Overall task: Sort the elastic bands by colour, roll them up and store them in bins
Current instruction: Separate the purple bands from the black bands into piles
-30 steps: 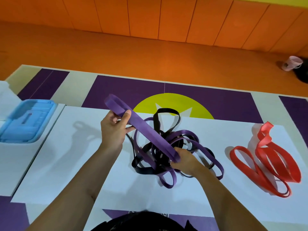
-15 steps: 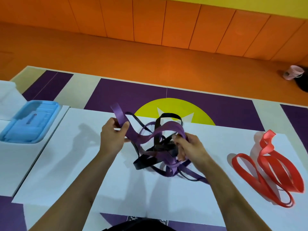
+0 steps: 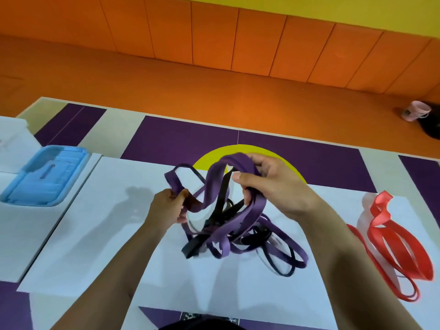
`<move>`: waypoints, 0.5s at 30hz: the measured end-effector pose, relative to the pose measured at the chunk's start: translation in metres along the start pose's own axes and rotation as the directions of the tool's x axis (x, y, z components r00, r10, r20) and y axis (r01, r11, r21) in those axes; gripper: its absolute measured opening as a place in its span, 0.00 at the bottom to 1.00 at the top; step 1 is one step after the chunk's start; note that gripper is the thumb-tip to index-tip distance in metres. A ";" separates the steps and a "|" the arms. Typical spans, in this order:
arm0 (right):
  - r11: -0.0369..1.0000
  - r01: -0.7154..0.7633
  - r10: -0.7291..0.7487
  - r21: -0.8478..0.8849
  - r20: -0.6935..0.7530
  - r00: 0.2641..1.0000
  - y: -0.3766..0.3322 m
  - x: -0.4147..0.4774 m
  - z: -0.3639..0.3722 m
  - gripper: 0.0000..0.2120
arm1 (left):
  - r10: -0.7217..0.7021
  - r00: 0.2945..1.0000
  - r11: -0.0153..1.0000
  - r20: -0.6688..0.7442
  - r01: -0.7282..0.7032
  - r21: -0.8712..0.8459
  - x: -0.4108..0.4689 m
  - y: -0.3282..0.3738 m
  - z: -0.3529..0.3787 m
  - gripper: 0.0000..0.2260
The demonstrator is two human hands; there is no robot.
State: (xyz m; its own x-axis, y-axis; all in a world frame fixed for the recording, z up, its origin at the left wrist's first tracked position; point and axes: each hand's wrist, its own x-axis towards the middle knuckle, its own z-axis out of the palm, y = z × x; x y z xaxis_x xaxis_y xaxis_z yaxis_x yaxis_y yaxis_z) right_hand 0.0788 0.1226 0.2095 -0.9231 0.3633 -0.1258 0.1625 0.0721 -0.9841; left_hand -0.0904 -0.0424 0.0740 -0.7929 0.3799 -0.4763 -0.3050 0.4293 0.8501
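At the far left a blue plastic bin (image 3: 45, 175) sits on the white surface (image 3: 95, 234), its ribbed lid or base uppermost. What it holds cannot be seen, and no band lies in or on it.

The left hand (image 3: 170, 207) pinches one end of a wide purple band (image 3: 214, 184) between thumb and fingers, low over the surface. A second ago this hand held the band high and to the left; it has since dropped and moved in towards the heap. The right hand (image 3: 269, 186), which a second ago was down on the pile, has risen and is now curled round the top of the same band's loop, holding it well above the surface.

The tangle of purple and black bands (image 3: 240, 236) has lifted partly with it. A black band (image 3: 220, 203) hangs through the raised loop, so I judge the purple one is not yet free. The purple and black bands are still unsorted, and nothing has been rolled.

To the right, well apart from the tangle, the red bands (image 3: 392, 246) lie loose on the surface as their own group, not rolled or binned. Beyond them a pink cup (image 3: 416, 110) stands on the orange floor; its contents cannot be seen.
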 end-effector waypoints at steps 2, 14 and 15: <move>0.999 -0.040 0.041 -0.035 0.016 0.999 0.012 0.000 0.003 0.07 | -0.151 0.987 0.986 0.055 0.147 0.081 0.000 -0.005 -0.006 0.15; 0.973 -0.177 0.191 -0.147 0.089 0.978 0.043 0.003 0.010 0.07 | 0.481 0.645 0.661 0.594 -0.712 0.238 -0.046 0.043 0.015 0.21; 0.975 -0.187 0.198 -0.121 0.082 0.977 0.045 0.001 0.008 0.08 | 0.497 0.650 0.645 0.575 -0.720 0.255 -0.047 0.045 0.021 0.15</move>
State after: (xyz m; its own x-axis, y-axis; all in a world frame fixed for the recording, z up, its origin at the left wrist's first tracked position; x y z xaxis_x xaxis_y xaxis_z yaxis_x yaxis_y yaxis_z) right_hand 0.0820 0.1187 0.1645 -0.8983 0.2926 -0.3277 0.3731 0.1144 -0.9207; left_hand -0.0561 -0.0238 0.1298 -0.3636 0.9314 -0.0156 0.5086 0.2125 0.8344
